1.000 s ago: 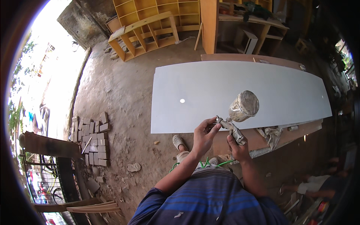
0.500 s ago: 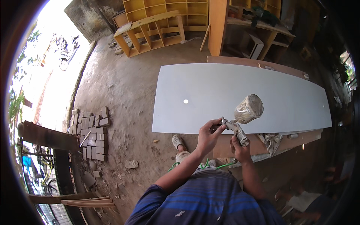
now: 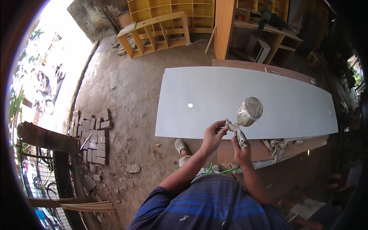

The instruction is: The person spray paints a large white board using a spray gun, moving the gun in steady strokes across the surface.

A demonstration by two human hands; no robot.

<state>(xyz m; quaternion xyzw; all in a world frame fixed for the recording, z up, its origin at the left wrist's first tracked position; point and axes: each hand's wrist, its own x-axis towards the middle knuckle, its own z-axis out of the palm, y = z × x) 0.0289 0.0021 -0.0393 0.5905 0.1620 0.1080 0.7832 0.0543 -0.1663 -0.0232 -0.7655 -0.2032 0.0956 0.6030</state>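
Between my hands is a metal paint spray gun (image 3: 239,135), with a paint-stained cup (image 3: 250,111) attached on its far side. My right hand (image 3: 241,151) wraps round the gun's handle. At the nozzle end, the fingers of my left hand (image 3: 214,134) pinch the front of the gun. The gun is held above the near edge of a large white panel (image 3: 199,84), which has a small bright round spot toward its left. A green hose (image 3: 230,170) runs across in front of my waist; where it joins the gun is hidden.
Brownish boards (image 3: 230,151) lie under the panel, with a crumpled rag (image 3: 278,148) on them. Stacked bricks (image 3: 94,140) stand on the floor to the left. Yellow shelving (image 3: 161,36) is at the back. A person's leg (image 3: 306,207) shows at the lower right.
The gun and its cup have turned a little and shifted slightly left, with my right hand following. My left hand stays at the nozzle. A motorcycle outside has moved nearer.
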